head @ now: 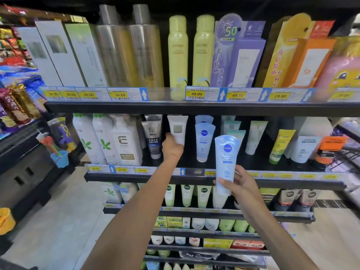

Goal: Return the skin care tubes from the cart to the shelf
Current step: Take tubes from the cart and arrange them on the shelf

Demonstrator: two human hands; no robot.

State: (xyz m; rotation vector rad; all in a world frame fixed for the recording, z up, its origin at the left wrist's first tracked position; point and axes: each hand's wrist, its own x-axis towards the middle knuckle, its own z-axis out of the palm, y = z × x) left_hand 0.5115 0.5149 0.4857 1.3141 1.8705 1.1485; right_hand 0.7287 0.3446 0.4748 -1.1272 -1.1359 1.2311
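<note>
A: Head view: why both arms up?

B: The left hand grips the white tube on the shelf, seating it. The right hand clasps one blue Nivea tube, at five o'clock from its two shelved twins.

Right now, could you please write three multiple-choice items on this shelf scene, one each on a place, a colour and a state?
1. Where is the white tube that the left hand grips?
A. top shelf
B. second shelf, beside the grey MEN tube
C. floor

2. What colour is the Nivea tube in the right hand?
A. light blue
B. orange
C. black

3. How is that Nivea tube held?
A. lying flat
B. hanging from a hook
C. upright, cap end down

Key: 1 B, it stands right of the MEN tube; 2 A, pale blue body; 3 C, fingers wrap its lower end.
</note>
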